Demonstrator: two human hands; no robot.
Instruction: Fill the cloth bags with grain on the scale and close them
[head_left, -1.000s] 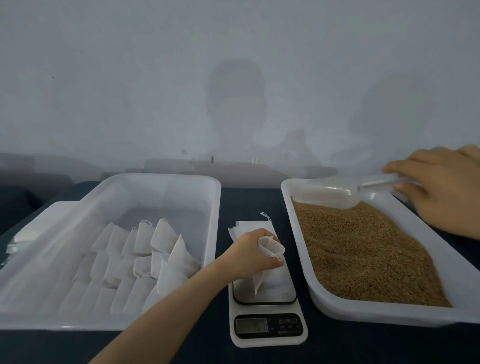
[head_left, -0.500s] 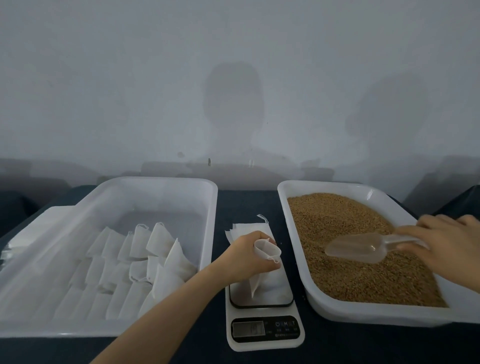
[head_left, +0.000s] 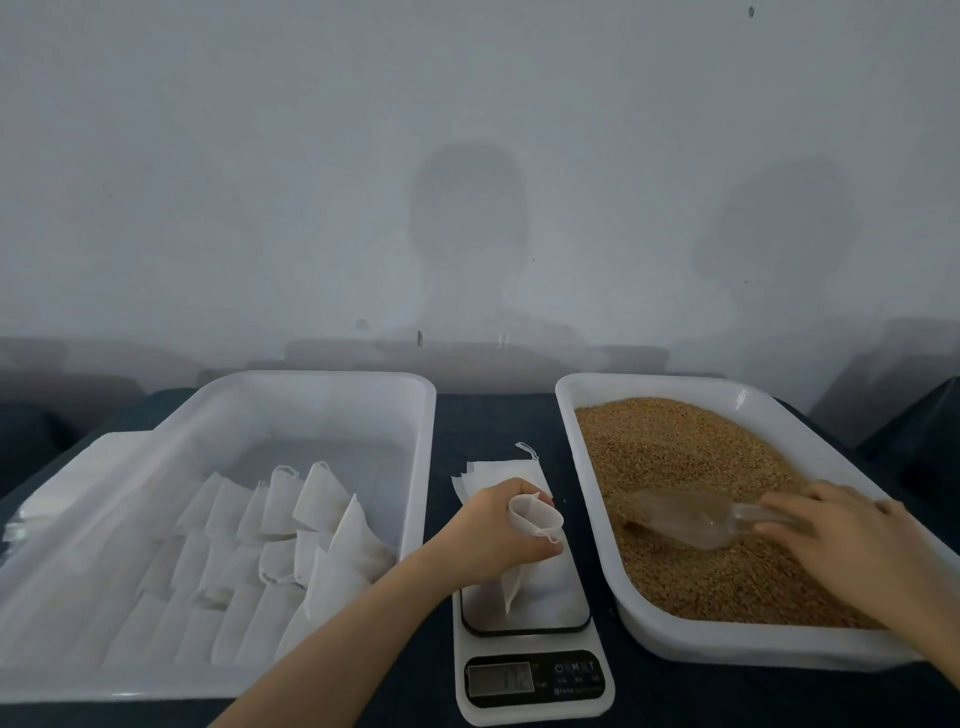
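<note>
Dark table (head_left: 493, 421). Left hand (head_left: 488, 540) fingers hold empty bag (head_left: 535, 517) open over scale (head_left: 535, 680); right hand (head_left: 841, 540) fingers grasp scoop (head_left: 680, 514) sunk in grain (head_left: 675, 447). This bag not yet filled or closed.

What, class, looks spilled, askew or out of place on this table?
Little stands out: a few small specks, perhaps stray grains, lie on the dark table between the scale and the grain tray. Nothing else looks askew.

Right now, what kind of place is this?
Probably a small packing table at home or in a workshop; I cannot tell which. A tray of grain, a digital scale under an open cloth bag, and another tray of small white bags sit before a bare wall.
</note>
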